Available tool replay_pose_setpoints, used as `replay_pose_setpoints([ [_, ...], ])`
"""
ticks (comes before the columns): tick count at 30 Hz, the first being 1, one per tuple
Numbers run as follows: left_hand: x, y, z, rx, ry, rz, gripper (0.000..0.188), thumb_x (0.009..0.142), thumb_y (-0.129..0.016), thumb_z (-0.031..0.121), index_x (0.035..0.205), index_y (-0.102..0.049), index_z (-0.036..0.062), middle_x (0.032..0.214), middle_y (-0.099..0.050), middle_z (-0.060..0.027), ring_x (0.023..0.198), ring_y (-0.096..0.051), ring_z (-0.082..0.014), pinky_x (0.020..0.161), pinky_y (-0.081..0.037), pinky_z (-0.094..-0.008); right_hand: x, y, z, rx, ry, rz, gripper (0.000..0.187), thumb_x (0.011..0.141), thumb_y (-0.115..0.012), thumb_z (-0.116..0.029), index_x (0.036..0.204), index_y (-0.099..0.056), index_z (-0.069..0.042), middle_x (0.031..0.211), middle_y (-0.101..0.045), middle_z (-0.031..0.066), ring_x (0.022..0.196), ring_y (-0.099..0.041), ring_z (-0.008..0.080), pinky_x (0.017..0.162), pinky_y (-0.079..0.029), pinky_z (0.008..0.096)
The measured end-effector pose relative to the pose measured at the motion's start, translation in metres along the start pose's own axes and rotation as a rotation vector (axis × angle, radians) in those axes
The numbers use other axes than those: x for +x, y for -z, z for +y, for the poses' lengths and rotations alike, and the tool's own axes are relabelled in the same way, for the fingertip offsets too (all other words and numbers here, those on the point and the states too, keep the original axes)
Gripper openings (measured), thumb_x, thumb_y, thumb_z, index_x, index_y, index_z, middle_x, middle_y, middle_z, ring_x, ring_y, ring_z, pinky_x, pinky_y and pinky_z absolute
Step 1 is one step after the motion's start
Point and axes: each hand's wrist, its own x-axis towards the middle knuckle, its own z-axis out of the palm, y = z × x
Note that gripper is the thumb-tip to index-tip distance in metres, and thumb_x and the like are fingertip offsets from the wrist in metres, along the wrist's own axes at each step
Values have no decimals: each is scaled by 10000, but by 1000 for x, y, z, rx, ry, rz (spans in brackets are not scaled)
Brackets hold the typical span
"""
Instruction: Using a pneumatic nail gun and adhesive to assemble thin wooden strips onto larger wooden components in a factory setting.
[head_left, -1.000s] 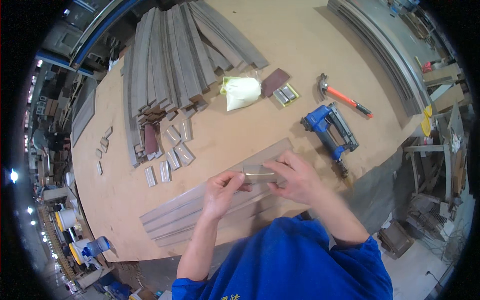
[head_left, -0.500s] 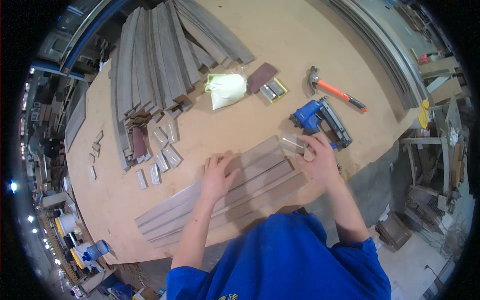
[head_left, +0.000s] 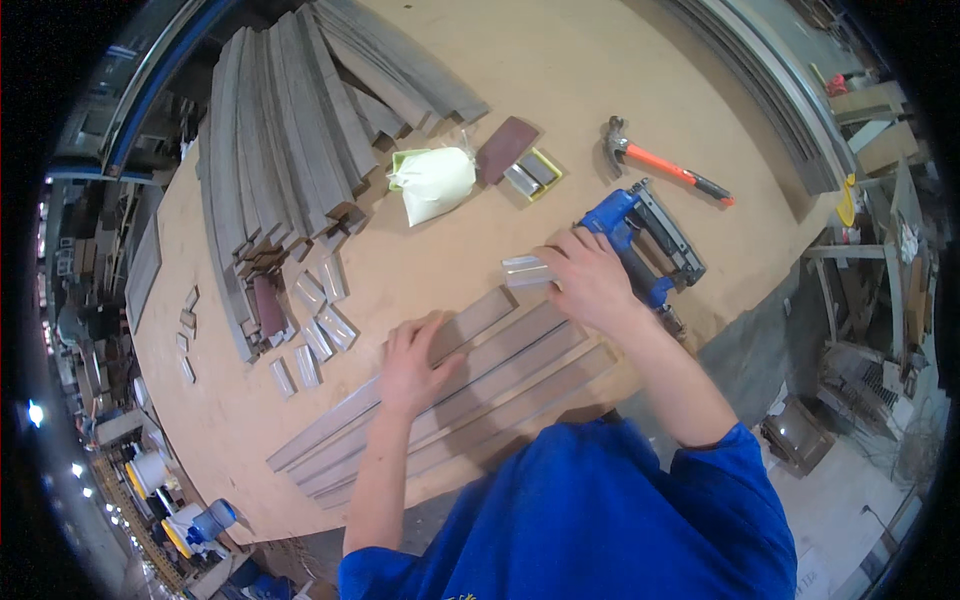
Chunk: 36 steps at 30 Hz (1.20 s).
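Observation:
Several flat greyish-brown wooden strips point(head_left: 505, 362) lie side by side at the near edge of the table. My left hand point(head_left: 412, 365) grips the farthest wooden strip point(head_left: 475, 322), thumb on its near side and fingers over its far side. That strip's right end sits apart from the others. Just off this end, my right hand point(head_left: 590, 280) holds a short glossy grey piece point(head_left: 526, 270) between thumb and fingers. Right beside the right hand lies a blue nail gun point(head_left: 618, 218), partly hidden by the hand and forearm.
Beyond the nail gun is an orange-handled claw hammer point(head_left: 665, 168). Farther left are a dark red pad point(head_left: 507, 148), a yellow-green tray point(head_left: 556, 180) and a white bag point(head_left: 437, 188). Long grey planks point(head_left: 290, 130) are stacked at far left, with several short glossy pieces point(head_left: 318, 338) before them.
The farthest strip has shifted left with my left hand, away from its neighbours' right ends. My right hand has carried the glossy piece left and slightly away from me.

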Motion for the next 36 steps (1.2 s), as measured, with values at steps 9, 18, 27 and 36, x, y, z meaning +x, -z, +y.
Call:
replay_pose_setpoints([
  [9, 9, 1, -9, -160, -26, -1, 456, 795, -826, 219, 1177, -640, 52, 1120, -648, -152, 1041, -646, -366, 894, -546, -457, 24, -24, -2, -105, 146, -232, 493, 725, -770, -136, 1213, -701, -151, 1170, -634, 45, 1188, -567, 250, 1056, -435, 411],
  [18, 40, 4, 30, -156, -30, -58, 522, 815, -815, 200, 1290, -635, 80, 1209, -624, -118, 1097, -634, -353, 911, -552, -462, 23, -21, 15, 186, 24, -343, 579, 714, -824, -133, 1268, -664, -178, 1218, -604, 57, 1206, -548, 306, 1045, -486, 423],
  [27, 47, -17, 32, -173, -59, -11, 542, 788, -826, 177, 1291, -649, 78, 1260, -609, -120, 1172, -593, -339, 998, -506, -452, 33, -19, 9, 180, 79, -389, 500, 720, -841, -173, 1189, -672, -206, 1201, -598, 42, 1235, -547, 309, 1000, -532, 461],
  [36, 50, -19, 36, -126, -85, -16, 545, 775, -843, 145, 1279, -656, 53, 1228, -625, -134, 1152, -594, -341, 989, -495, -449, 29, -23, 11, 170, 95, -358, 461, 731, -830, -193, 1170, -688, -200, 1191, -605, 44, 1235, -547, 305, 997, -536, 485],
])
